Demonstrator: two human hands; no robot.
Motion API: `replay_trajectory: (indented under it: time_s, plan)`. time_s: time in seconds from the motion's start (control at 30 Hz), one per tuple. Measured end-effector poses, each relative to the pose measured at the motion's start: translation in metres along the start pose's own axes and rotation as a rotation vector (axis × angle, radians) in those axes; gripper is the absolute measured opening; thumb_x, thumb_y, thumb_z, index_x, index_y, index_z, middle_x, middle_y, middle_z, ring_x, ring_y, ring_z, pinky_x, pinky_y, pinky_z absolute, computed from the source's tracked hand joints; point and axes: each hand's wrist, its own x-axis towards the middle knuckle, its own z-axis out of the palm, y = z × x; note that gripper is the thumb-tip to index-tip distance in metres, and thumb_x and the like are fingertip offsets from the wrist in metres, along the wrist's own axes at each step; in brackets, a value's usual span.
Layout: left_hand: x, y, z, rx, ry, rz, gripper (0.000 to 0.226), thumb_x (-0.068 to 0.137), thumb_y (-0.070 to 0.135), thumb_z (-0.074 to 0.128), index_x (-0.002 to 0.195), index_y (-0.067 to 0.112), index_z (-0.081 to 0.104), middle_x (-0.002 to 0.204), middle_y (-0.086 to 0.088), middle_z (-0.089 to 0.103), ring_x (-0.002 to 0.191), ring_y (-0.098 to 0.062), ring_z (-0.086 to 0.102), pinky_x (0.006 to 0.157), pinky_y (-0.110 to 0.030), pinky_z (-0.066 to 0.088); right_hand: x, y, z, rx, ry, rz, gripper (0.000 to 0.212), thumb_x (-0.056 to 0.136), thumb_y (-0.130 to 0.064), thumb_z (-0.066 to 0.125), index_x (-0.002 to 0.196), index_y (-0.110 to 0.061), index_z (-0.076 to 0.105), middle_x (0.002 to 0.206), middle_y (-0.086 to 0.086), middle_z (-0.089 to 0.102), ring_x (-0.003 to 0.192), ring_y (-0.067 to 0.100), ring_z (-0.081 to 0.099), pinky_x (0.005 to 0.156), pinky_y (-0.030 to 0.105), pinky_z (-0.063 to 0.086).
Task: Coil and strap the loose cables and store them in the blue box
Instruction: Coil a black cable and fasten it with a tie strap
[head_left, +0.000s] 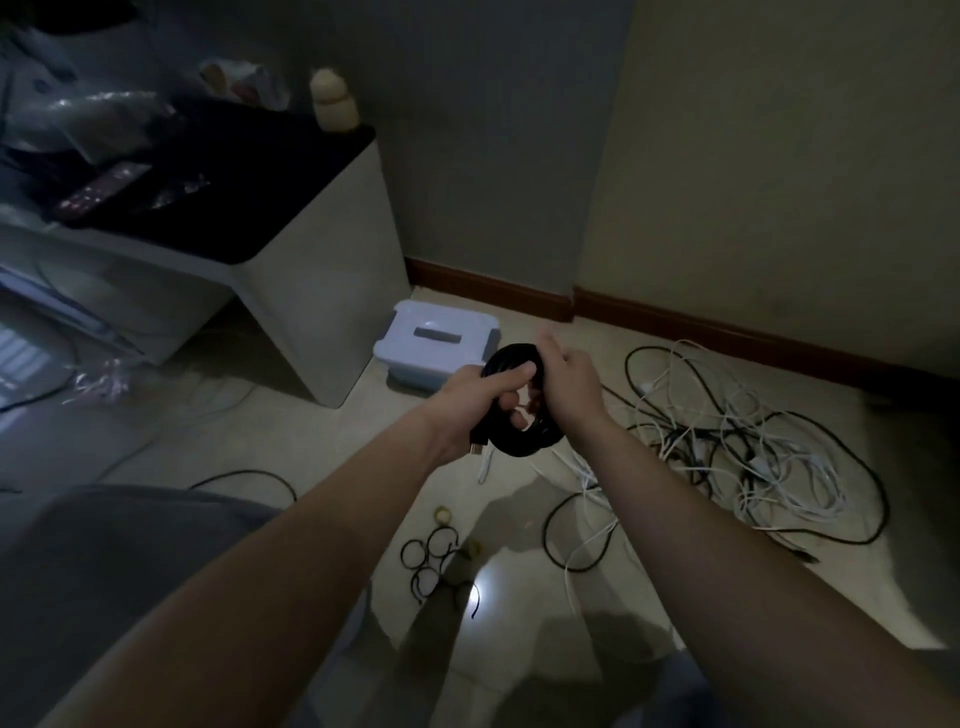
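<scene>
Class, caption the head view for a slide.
Left hand and right hand hold a coiled black cable before the blue box.

I see one black cable (511, 448) wound into a tight round coil, held upright above the floor, plug end hanging out bottom-left. L hand (480, 402) grips its left side; R hand (569, 384) is on its right side, grip unclear. The blue box (434, 351) sits on the floor just behind, lid on. The loose cables (737, 447), white & blk, lie tangled to the right.
</scene>
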Motion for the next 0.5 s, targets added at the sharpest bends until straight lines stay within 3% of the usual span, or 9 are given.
replay_trajectory:
  time_s: [0.13, 0.2, 0.23, 0.3, 0.37, 0.5]
  plan:
    - [0.020, -0.038, -0.026, 0.329, 0.160, -0.061, 0.027, 0.092, 0.030, 0.067, 0.075, 0.010, 0.061, 0.052, 0.001, 0.053, 0.051, -0.015, 0.054, 0.054, -0.026, 0.041, 0.009, 0.052, 0.023, 0.021, -0.201, 0.204, 0.049, 0.106, -0.044, 0.038, 0.081, -0.015, 0.068, 0.069, 0.001, 0.070, 0.065, 0.011, 0.065, 0.061, 0.026, 0.049]
    - [0.032, -0.057, -0.042, 0.498, 0.238, -0.105, 0.037, 0.091, 0.030, 0.065, 0.059, 0.012, 0.061, 0.049, 0.000, 0.059, 0.048, -0.012, 0.057, 0.054, -0.025, 0.041, 0.013, 0.082, 0.039, -0.106, -0.240, 0.202, 0.042, 0.108, -0.033, 0.035, 0.075, -0.026, 0.059, 0.065, -0.009, 0.063, 0.064, 0.005, 0.059, 0.059, 0.022, 0.040]
    - [0.036, -0.067, -0.049, 0.565, 0.283, -0.129, 0.038, 0.091, 0.030, 0.065, 0.058, 0.012, 0.063, 0.049, 0.000, 0.061, 0.048, -0.011, 0.059, 0.056, -0.026, 0.043, 0.015, 0.095, 0.046, -0.197, -0.255, 0.187, 0.038, 0.107, -0.028, 0.034, 0.075, -0.026, 0.055, 0.071, -0.007, 0.061, 0.071, 0.011, 0.060, 0.062, 0.025, 0.039]
    - [0.050, -0.088, -0.069, 0.654, 0.368, -0.189, 0.033, 0.092, 0.032, 0.064, 0.071, 0.008, 0.068, 0.058, -0.004, 0.066, 0.059, -0.016, 0.065, 0.063, -0.029, 0.049, 0.019, 0.129, 0.061, -0.356, -0.277, 0.257, 0.023, 0.104, -0.025, 0.038, 0.100, -0.021, 0.060, 0.108, 0.011, 0.067, 0.103, 0.030, 0.062, 0.083, 0.034, 0.045]
    - [0.061, -0.106, -0.088, 0.712, 0.419, -0.235, 0.032, 0.094, 0.035, 0.063, 0.086, 0.004, 0.068, 0.073, -0.010, 0.069, 0.074, -0.026, 0.068, 0.072, -0.034, 0.054, 0.020, 0.160, 0.071, -0.460, -0.316, 0.349, 0.037, 0.101, -0.020, 0.044, 0.135, -0.012, 0.056, 0.138, 0.015, 0.057, 0.124, 0.033, 0.055, 0.100, 0.035, 0.042]
    - [0.080, -0.133, -0.120, 0.790, 0.497, -0.264, 0.025, 0.095, 0.038, 0.062, 0.087, 0.014, 0.060, 0.084, -0.009, 0.067, 0.083, -0.028, 0.064, 0.077, -0.036, 0.056, 0.014, 0.208, 0.093, -0.541, -0.526, 0.412, 0.036, 0.095, -0.006, 0.046, 0.126, -0.012, 0.064, 0.136, 0.012, 0.060, 0.124, 0.029, 0.056, 0.103, 0.035, 0.044]
